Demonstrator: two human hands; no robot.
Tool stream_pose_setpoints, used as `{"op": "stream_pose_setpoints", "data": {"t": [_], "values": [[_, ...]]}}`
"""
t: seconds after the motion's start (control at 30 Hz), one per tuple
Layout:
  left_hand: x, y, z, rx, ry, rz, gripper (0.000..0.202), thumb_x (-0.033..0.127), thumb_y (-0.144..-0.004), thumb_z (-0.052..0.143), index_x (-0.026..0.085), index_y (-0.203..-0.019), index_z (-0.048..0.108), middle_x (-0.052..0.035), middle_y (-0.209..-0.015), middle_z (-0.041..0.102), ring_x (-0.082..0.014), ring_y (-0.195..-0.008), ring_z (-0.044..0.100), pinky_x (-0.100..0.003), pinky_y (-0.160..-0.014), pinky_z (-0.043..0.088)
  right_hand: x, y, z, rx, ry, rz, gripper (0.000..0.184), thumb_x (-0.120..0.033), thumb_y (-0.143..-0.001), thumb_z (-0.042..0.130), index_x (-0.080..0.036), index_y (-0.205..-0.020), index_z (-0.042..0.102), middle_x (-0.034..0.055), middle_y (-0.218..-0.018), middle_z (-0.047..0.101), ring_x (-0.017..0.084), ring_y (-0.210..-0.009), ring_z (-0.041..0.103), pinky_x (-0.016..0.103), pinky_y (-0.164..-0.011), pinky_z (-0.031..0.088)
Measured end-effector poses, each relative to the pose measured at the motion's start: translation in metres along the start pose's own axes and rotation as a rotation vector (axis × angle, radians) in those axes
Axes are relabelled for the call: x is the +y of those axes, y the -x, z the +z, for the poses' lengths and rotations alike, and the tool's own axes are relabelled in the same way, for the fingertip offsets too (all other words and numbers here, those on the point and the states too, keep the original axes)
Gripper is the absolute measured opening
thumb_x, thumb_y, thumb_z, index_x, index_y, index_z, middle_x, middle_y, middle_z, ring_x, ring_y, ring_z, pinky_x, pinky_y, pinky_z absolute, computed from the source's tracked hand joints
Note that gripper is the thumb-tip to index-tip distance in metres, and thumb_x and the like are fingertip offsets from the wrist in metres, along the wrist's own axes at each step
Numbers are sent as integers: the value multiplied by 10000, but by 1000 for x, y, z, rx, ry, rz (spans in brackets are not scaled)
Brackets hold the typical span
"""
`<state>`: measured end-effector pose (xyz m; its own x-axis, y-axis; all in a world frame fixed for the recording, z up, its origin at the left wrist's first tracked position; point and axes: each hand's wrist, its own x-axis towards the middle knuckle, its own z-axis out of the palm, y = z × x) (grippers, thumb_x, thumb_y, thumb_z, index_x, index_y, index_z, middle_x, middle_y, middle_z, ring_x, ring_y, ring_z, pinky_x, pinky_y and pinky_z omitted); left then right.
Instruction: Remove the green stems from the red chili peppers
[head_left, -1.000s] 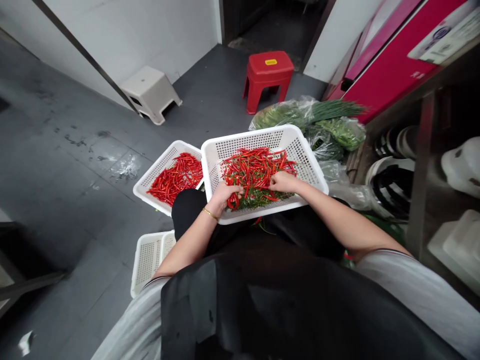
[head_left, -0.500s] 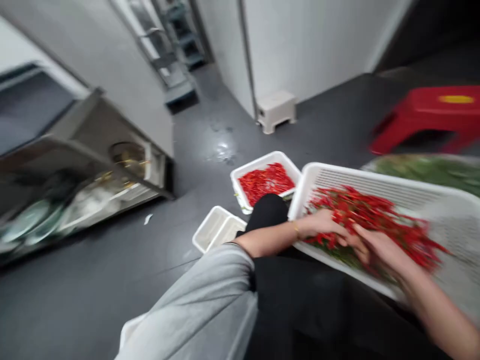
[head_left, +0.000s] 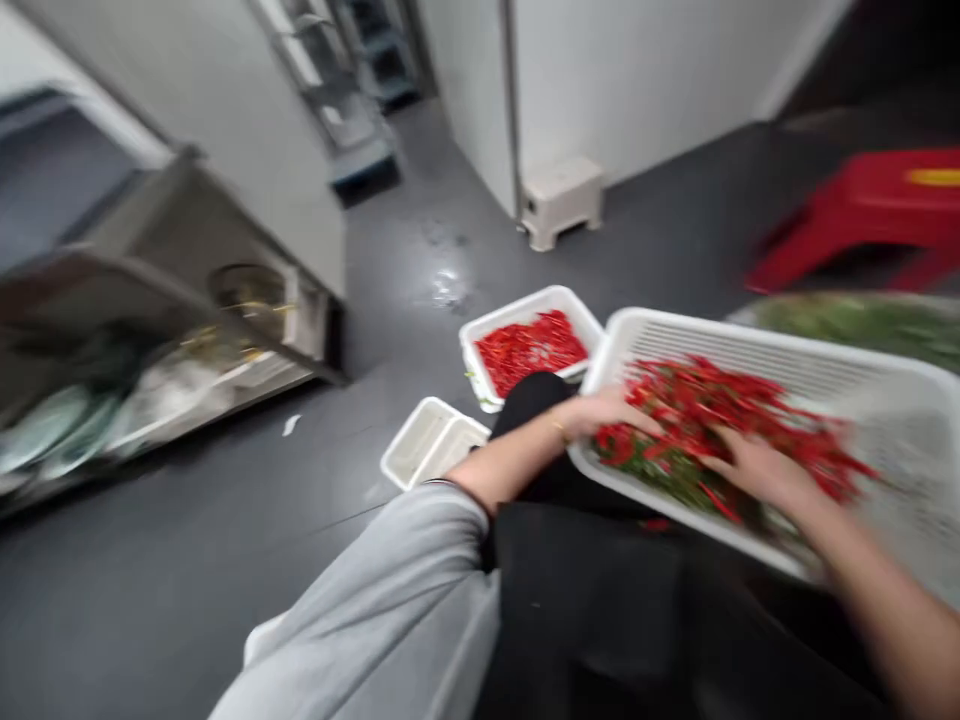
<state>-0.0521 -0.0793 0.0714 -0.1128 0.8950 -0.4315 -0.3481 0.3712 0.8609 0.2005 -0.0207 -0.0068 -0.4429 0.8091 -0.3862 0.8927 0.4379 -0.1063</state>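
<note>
A large white perforated basket (head_left: pixel 750 342) rests on my lap, holding a heap of red chillies (head_left: pixel 720 410) with green stems. My left hand (head_left: pixel 611 410) lies on the chillies at the basket's near left corner, a thin gold bangle at the wrist. My right hand (head_left: pixel 750 465) is in the pile a little to the right. Both hands are smeared by motion, so their fingers do not show clearly. A smaller white basket (head_left: pixel 525 310) of red chillies sits on the floor beyond my knee.
A white basket (head_left: pixel 431 445) with nothing showing in it stands on the dark floor to the left. A beige stool (head_left: pixel 562 198) is by the white wall, a red stool (head_left: pixel 862 210) at right, bagged greens (head_left: pixel 862 322) behind the big basket. A steel shelf unit (head_left: pixel 172 330) with dishes stands at left.
My head has turned to the left, so the steel shelf unit has come into view. Both hands stay in the chilli pile; my right hand has shifted slightly right.
</note>
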Motion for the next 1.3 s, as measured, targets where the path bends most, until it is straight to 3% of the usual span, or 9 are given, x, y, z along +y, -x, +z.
{"op": "stream_pose_setpoints", "data": {"t": [0.13,0.3,0.4,0.53,0.63,0.9,1.0,1.1,1.3], "values": [[-14,-48,-9,-264,-19,-115,184,120,-542,749,100,-694,645,-3,-529,594,-99,-484,539,-243,-537,449,16,-18,11,-223,192,-110,395,-337,-938,465,-296,-1304,607,149,-1239,574,237,-875,682,335,-699,484],[-29,-79,-6,-281,94,-108,217,104,-516,739,107,-699,622,4,-575,613,-87,-521,554,-215,-539,446,46,-9,-16,-225,202,-65,341,-317,-916,513,-264,-1218,664,106,-1149,615,198,-866,660,274,-697,455],[-34,-79,-2,-260,78,-136,209,101,-510,743,101,-681,624,-11,-598,635,-90,-527,562,-223,-545,463,17,-17,-19,-75,215,-140,355,-355,-962,429,-253,-1226,642,111,-1146,618,204,-863,662,270,-648,456],[-41,-80,5,-243,29,-172,190,84,-523,729,107,-684,631,6,-552,608,-92,-495,548,-221,-507,448,-48,-40,3,-255,261,-425,268,-304,-903,549,-211,-1115,684,119,-1138,637,215,-895,672,263,-660,473],[-42,-81,4,-214,-9,-197,177,86,-539,726,104,-691,636,4,-543,608,-93,-477,541,-221,-486,439,-61,-49,10,-315,222,-418,192,-228,-858,599,-135,-998,693,145,-1082,668,229,-910,677,274,-689,493],[-52,-79,22,-364,18,-168,227,112,-494,781,102,-676,645,-38,-633,670,-152,-617,633,-286,-651,518,-13,-31,-30,-32,-1196,-21,245,-383,-827,657,-185,-883,525,-33,-566,621,129,-495,622,252,-501,537],[-55,-73,34,-444,68,-131,292,150,-493,807,110,-734,648,-29,-674,676,-151,-632,631,-299,-670,518,-25,-25,-36,35,-1371,-33,358,-495,-779,688,-191,-857,515,-29,-552,624,138,-496,629,258,-498,542],[-57,-66,35,-468,-37,-140,295,149,-495,814,120,-718,623,-2,-652,647,-129,-597,602,-293,-650,507,-35,-18,-33,91,-1216,-32,415,-583,-866,527,-182,-760,534,18,-587,642,138,-501,619,257,-516,513],[-55,-59,28,-354,-186,-174,305,100,-465,807,138,-677,590,40,-565,586,-124,-525,570,-289,-590,498,-44,-5,-28,440,-260,-8,438,-398,-975,342,-132,-762,617,156,-839,684,200,-747,639,272,-610,409]]}}
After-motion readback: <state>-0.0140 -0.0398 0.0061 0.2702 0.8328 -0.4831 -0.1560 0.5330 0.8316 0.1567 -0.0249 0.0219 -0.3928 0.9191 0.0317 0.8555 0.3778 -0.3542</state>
